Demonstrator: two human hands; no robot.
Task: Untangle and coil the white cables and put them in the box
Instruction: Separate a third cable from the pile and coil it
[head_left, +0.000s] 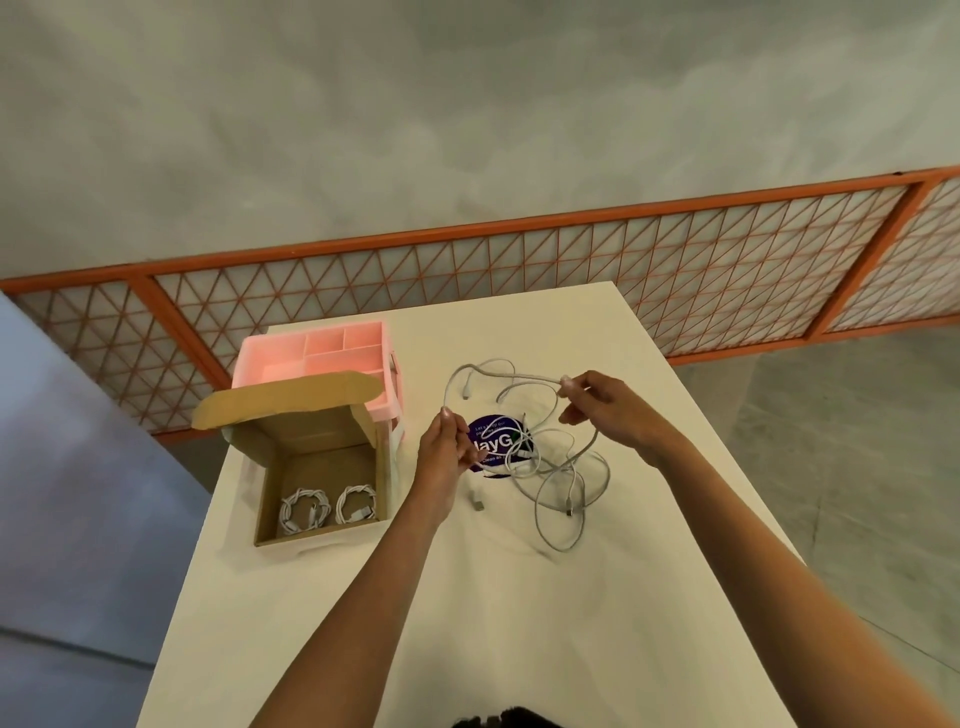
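Fingertips of the left hand (441, 457) pinch a white cable (488, 366), the hand raised above the table (467, 597) with its palm turned inward. That cable arcs up and away from the left hand and across to the right hand (602, 410), which pinches the other end of the same stretch between thumb and fingertips. Both hands are closed on the cable and held apart, so the span between them bows rather than pulls straight.

Below and between the 2 hands, the rest of the white cables hang and lie in a loose tangle (561, 467) of overlapping loops, reaching back toward the right wrist. A loose plug (478, 503) rests on the table just nearer than the left hand. Under the tangle, right beside the left hand's fingers, sits a round purple sticker (493, 441).

Outward from the left hand stands the open cardboard box (306, 421), flap (291, 402) folded back, with 2 coiled cables (304, 512) lying side by side on its floor. Beyond the box is a pink divided tray (322, 348), touching the flap. Farther off, an orange lattice screen (675, 270) runs behind the table.
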